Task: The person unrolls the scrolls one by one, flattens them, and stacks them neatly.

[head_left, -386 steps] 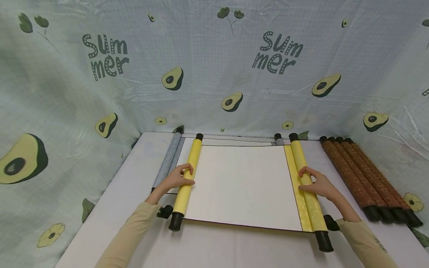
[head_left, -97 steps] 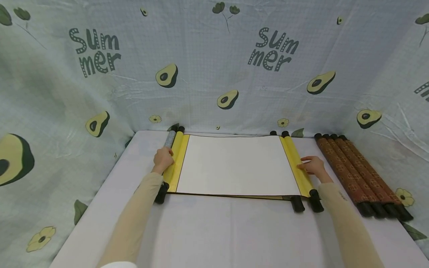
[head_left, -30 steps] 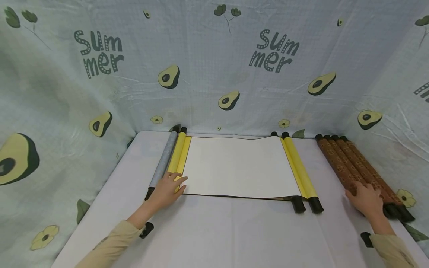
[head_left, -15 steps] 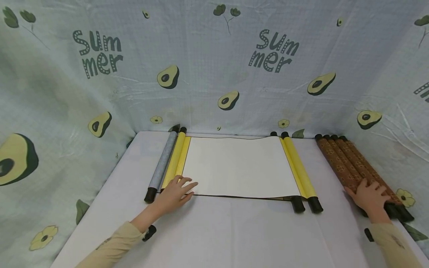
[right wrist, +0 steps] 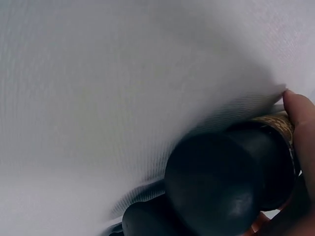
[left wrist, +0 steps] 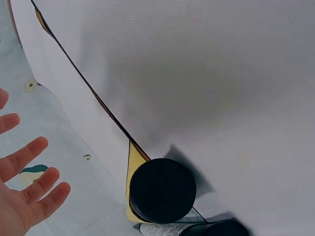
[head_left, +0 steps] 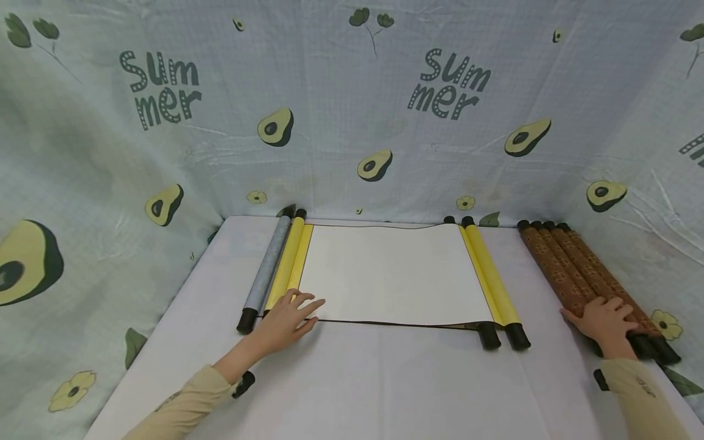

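In the head view a partly unrolled yellow scroll (head_left: 492, 275) lies across the table, its white sheet (head_left: 385, 275) between two rolled sides. A grey scroll (head_left: 268, 266) runs along its left; the yellow scroll covers most of it. My left hand (head_left: 283, 324) is over the yellow scroll's near left corner, fingers loosely spread, gripping nothing. The left wrist view shows a black end cap (left wrist: 162, 191) beside those fingers. My right hand (head_left: 605, 324) rests on the near part of several rolled brown scrolls (head_left: 555, 263), thumb at their left side. Their black caps (right wrist: 211, 182) show close in the right wrist view.
The white table (head_left: 418, 391) meets a hanging cloth (head_left: 330, 79) printed with avocados and lettering at the back and sides. Black wrist devices (head_left: 244, 384) sit at the sleeves.
Earlier both hands held the yellow scroll's rollers and laid it over the grey one. Then they let go; my right hand moved right onto the brown scrolls. The last half second shows little movement.
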### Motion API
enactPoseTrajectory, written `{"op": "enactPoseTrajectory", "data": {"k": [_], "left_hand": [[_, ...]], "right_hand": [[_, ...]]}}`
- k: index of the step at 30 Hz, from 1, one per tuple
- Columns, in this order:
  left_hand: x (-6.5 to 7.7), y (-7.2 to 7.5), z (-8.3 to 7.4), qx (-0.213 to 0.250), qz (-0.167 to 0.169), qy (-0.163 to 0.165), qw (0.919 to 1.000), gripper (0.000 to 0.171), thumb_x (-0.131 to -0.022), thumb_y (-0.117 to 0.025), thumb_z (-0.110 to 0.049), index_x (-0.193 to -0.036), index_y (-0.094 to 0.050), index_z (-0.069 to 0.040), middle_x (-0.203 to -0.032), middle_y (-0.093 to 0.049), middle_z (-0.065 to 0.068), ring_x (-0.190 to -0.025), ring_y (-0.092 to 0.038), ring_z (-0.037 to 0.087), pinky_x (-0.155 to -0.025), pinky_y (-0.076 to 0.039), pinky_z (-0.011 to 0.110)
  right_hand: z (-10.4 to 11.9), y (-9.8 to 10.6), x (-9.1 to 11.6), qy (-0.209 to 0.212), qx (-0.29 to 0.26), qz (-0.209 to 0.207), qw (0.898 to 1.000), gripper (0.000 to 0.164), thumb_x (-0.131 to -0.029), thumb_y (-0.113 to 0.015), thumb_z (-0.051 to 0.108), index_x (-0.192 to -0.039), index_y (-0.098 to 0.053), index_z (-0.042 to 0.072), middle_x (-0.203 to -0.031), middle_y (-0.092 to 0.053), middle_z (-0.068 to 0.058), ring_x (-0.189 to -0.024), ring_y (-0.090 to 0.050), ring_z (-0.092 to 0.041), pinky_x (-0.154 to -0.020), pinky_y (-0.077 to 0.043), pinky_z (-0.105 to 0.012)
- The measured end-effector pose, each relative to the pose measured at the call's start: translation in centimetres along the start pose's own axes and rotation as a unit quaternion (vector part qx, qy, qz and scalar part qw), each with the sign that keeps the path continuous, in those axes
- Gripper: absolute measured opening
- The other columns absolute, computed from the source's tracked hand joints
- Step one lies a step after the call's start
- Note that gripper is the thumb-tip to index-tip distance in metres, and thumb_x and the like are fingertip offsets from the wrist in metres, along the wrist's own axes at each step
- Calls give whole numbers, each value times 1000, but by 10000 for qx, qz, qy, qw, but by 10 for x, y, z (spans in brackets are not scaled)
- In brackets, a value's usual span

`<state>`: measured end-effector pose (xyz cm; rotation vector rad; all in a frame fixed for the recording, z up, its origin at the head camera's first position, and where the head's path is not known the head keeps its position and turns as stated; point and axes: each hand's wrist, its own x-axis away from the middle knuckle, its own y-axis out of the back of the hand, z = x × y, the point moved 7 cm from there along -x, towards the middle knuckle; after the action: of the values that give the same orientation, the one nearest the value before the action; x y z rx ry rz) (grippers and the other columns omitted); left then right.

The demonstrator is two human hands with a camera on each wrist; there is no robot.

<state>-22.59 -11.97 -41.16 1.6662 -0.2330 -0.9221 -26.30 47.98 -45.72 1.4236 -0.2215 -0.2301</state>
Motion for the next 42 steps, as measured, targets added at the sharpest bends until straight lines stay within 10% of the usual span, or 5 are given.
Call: {"op": "enactPoseTrajectory", "data": {"k": [11,33,42], "left_hand": [[0,-3,-1,134,263,18,9996,38,-84,-61,-22,-120,-56,-14,-109,-59,10,-97,-48,25,-74,-45,41],[7,0,-5,28,-269,-340,9991,36,-81,-63,-21,-116,-57,-14,-104,-58,11,-93,-48,27,-68,-43,40],[4,-2,-3,-81,228,-84,9997,37,-80,-65,-22,-116,-59,-14,-106,-59,10,-94,-49,26,-72,-44,40]], "right_hand": [[11,-4,6,-249,-468,538,9971,98,-81,-53,42,-121,-3,-32,-110,-10,-59,-100,-15,-72,-77,-24,-76],[34,10,31,-339,-726,-425,9959,81,-75,-63,34,-111,-25,-28,-106,-27,-53,-96,-25,-69,-70,-24,-76],[60,21,35,56,-498,-916,9945,82,-72,-65,35,-118,-29,-23,-107,-30,-49,-97,-27,-66,-67,-26,-72]]}}
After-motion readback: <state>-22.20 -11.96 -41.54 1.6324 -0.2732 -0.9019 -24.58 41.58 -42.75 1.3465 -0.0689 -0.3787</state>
